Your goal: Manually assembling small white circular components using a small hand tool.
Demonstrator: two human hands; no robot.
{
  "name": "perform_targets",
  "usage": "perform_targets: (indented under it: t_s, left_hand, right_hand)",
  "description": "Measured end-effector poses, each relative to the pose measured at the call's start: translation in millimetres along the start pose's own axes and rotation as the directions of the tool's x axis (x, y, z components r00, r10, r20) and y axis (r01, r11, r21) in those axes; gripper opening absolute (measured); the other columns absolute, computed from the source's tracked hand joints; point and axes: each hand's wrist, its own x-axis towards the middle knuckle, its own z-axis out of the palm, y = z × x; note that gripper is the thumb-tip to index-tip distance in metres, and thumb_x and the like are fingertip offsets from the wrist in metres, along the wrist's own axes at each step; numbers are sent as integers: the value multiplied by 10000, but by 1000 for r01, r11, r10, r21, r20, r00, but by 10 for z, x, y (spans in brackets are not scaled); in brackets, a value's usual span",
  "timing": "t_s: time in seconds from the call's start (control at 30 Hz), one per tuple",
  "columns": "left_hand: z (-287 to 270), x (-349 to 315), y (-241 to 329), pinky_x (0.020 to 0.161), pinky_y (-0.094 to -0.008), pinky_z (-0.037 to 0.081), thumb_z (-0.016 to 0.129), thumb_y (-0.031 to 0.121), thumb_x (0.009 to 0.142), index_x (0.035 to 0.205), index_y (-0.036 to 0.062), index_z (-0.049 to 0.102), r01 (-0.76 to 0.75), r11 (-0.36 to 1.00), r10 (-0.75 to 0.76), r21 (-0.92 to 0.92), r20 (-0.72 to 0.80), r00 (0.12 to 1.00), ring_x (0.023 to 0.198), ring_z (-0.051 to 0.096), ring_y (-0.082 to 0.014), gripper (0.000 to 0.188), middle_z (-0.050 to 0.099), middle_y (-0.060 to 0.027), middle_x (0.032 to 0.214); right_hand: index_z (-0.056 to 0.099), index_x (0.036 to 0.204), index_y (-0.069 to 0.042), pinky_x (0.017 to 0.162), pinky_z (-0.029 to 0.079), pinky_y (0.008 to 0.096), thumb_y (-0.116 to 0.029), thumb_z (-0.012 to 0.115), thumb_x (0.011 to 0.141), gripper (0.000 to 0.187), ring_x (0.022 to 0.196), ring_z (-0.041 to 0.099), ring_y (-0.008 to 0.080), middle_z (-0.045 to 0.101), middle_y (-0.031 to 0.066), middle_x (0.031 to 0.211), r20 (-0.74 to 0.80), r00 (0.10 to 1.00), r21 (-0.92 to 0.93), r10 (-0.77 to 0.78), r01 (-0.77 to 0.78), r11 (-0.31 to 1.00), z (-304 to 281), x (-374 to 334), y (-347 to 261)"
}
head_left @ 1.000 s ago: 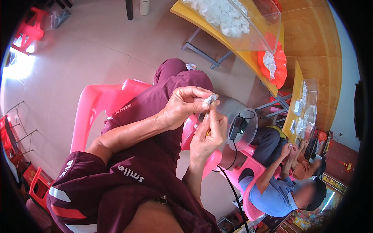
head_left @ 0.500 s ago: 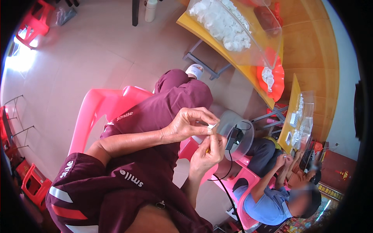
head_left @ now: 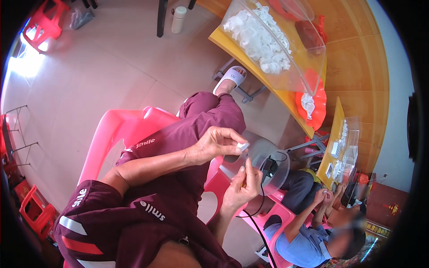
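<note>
My left hand (head_left: 215, 146) is closed in a pinch on a small white plastic piece (head_left: 242, 146). Just below and to its right, my right hand (head_left: 241, 186) has its fingers curled round a slim tool (head_left: 244, 182), of which only a bit of yellow shows; its kind is hidden by the fingers. A small gap lies between the white piece and the right fingertips. Under the hands stands a clear round plastic tub (head_left: 282, 177) with a black plug adapter (head_left: 269, 168) and its cable at it.
A yellow table (head_left: 223, 39) at upper right bears a clear bin (head_left: 313, 85) of white pieces (head_left: 259, 40) and a red dish (head_left: 318, 105). Pink chairs (head_left: 100, 143) surround me. A co-worker in blue (head_left: 299, 241) sits at lower right. A white bottle (head_left: 178, 20) stands on the floor.
My hands have drawn apart; the right hand has dropped a little away from the white piece. The left hand's piece is now more exposed. My view has shifted slightly, and my slippered foot shows more.
</note>
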Motion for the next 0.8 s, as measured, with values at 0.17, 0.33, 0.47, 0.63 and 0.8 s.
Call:
perform_targets:
  t_s: [0.17,0.33,0.47,0.63,0.8]
  left_hand:
    - [-65,21,109,840,-334,558,619,105,890,1085,18,616,169,949,-169,-266,22,985,993,635,-198,213,652,-90,1038]
    - [-127,48,102,864,-339,553,598,145,906,1121,3,597,176,919,-173,-352,42,984,1019,625,-221,258,636,-135,1071]
    - [-105,35,92,872,-335,548,596,146,909,1127,4,593,172,921,-168,-349,42,985,1017,622,-207,261,632,-131,1081]
    - [-87,31,70,861,-317,551,600,123,904,1113,13,604,146,945,-142,-293,35,989,993,626,-180,236,638,-105,1070]
    - [-111,26,66,853,-302,554,605,107,899,1099,19,614,137,952,-137,-274,19,990,979,631,-167,219,643,-93,1058]
  right_hand:
    - [661,1101,-19,450,366,216,101,566,812,327,522,456,80,504,52,810,11,998,36,-55,54,998,-3,68,-21]
    - [670,1102,-41,465,376,224,48,582,836,293,547,462,82,502,39,790,21,997,19,-79,78,997,89,172,-115]
    - [670,1119,-66,522,397,242,25,601,837,305,604,477,106,490,36,779,42,997,2,-64,64,998,105,183,-178]
    - [661,1121,-30,549,428,282,72,622,789,349,646,515,173,504,78,778,58,996,-47,-63,66,997,111,178,-164]
    - [669,1129,-79,584,409,255,42,606,827,332,652,482,121,480,33,770,55,998,-15,-32,33,999,137,160,-123]
